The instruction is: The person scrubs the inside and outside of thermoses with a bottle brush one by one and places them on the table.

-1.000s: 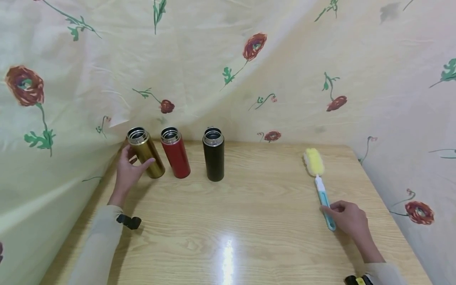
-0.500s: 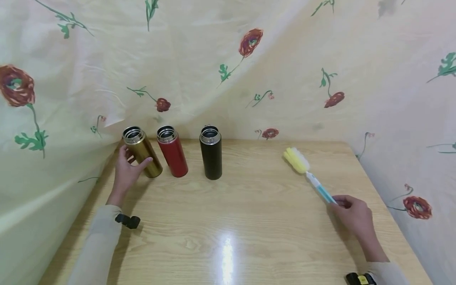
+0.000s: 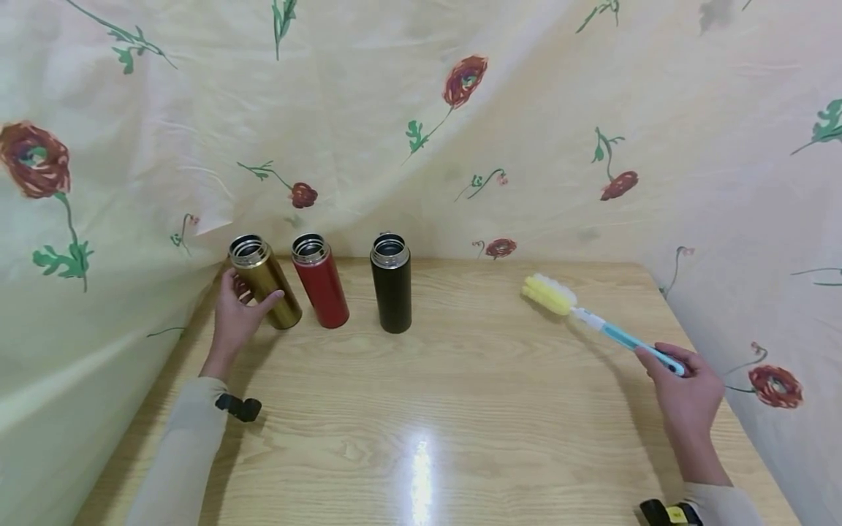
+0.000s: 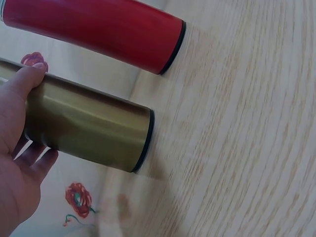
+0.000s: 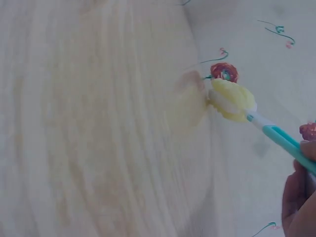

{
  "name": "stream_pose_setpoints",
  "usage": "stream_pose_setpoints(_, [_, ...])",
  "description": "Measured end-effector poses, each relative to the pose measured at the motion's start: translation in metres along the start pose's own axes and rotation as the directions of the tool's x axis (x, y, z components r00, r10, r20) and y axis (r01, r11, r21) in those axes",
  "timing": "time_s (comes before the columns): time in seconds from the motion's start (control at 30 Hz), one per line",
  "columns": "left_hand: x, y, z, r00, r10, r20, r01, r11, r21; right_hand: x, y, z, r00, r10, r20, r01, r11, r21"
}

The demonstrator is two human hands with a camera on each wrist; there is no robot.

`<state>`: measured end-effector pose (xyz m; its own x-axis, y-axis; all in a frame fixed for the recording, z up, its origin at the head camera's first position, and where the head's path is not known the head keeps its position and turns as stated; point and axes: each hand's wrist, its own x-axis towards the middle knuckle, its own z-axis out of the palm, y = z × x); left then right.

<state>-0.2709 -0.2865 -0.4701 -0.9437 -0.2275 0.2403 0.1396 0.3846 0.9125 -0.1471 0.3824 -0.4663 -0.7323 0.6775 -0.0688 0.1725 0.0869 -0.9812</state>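
Three lidless flasks stand in a row at the back left of the wooden table (image 3: pixel 460 394): a gold flask (image 3: pixel 266 282), a red flask (image 3: pixel 320 280) and a black flask (image 3: pixel 391 283). My left hand (image 3: pixel 238 318) grips the gold flask (image 4: pixel 89 127) around its lower body, thumb on the front. My right hand (image 3: pixel 687 391) holds the teal handle of a bottle brush (image 3: pixel 601 329), lifted off the table, with its yellow sponge head (image 3: pixel 548 293) pointing left. In the right wrist view the brush head (image 5: pixel 232 100) hangs above the table.
A cream cloth with red flowers (image 3: pixel 460 109) hangs behind and on both sides of the table. The red flask (image 4: pixel 94 29) stands close beside the gold one. Black wrist devices sit on both sleeves.
My right hand has picked the brush up off the table and swung it so the sponge head points left. The left hand has stayed on the gold flask.
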Motion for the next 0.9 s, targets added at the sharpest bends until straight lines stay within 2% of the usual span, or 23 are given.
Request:
stream_pose_setpoints(0.1, [0.0,0.0,0.0,1.0,0.004,-0.01,-0.004,1.0,0.007,0.0,-0.004,0.001,0.998,0.023,-0.062,-0.013,0.988,0.155])
stream_pose_setpoints(0.2, [-0.001,0.0,0.0,1.0,0.009,-0.012,-0.009,0.999,0.032,-0.001,-0.006,0.002,0.993,-0.013,-0.115,0.045,0.96,0.278])
stream_pose_setpoints(0.33, [-0.003,0.002,-0.001,1.0,0.011,-0.011,-0.011,0.998,0.055,-0.003,-0.008,0.003,0.986,-0.07,-0.151,0.127,0.902,0.412])
stream_pose_setpoints(0.5, [-0.007,0.007,-0.004,1.0,0.011,-0.02,-0.009,0.997,0.081,-0.003,-0.014,0.003,0.981,-0.082,-0.178,0.167,0.824,0.542])
stream_pose_setpoints(0.67, [-0.012,0.016,-0.01,0.999,0.029,-0.031,-0.025,0.993,0.113,-0.002,-0.02,0.003,0.976,-0.079,-0.201,0.193,0.737,0.648])
stream_pose_setpoints(0.9, [-0.02,0.024,-0.023,0.999,0.039,-0.031,-0.034,0.984,0.173,-0.005,-0.029,0.007,0.977,-0.102,-0.186,0.203,0.703,0.682])
